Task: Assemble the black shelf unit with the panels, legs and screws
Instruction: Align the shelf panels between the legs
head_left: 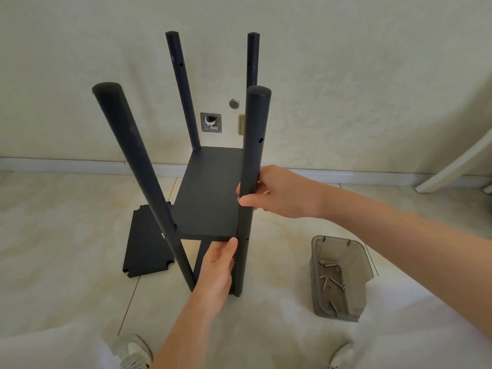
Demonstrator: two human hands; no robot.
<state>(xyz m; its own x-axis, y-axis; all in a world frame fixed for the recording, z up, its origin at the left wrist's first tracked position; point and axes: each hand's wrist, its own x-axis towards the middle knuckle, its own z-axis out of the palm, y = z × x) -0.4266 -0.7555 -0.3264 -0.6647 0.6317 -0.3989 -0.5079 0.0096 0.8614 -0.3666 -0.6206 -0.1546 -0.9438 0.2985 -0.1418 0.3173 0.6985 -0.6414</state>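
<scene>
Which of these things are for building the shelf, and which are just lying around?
For the shelf: legs, fitted panel, spare panel, screws in the tub, left hand, right hand.
Just lying around: wall plate, shoes.

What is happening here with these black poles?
A person is assembling a black shelf unit. The right hand grips the near right round black leg, while the left hand touches the front edge of the mounted black panel. A spare black notched panel lies on the floor, and metal screws sit in a grey plastic tub.
</scene>
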